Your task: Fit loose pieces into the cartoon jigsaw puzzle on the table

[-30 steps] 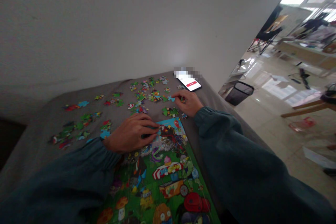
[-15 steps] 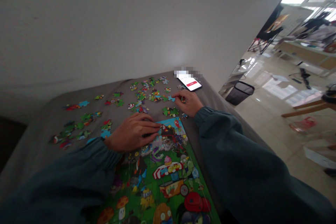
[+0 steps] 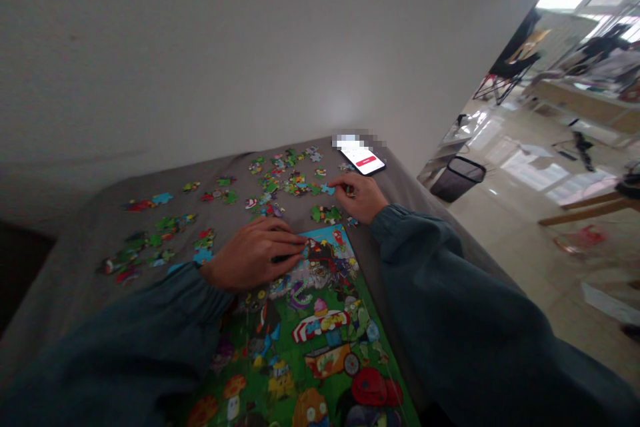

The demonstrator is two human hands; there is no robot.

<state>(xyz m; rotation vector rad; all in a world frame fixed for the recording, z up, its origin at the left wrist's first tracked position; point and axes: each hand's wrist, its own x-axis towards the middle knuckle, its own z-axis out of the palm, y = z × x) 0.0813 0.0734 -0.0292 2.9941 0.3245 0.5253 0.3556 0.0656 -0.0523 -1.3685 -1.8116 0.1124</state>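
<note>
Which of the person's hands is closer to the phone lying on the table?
The right hand. It rests among loose puzzle pieces just in front of the phone, not touching it. The left hand lies farther back, flat on the assembled puzzle.

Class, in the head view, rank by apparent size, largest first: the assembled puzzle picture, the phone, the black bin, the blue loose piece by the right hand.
1. assembled puzzle picture
2. and 3. black bin, phone: similar, and the bin stands farther off, so unranked
4. blue loose piece
</note>
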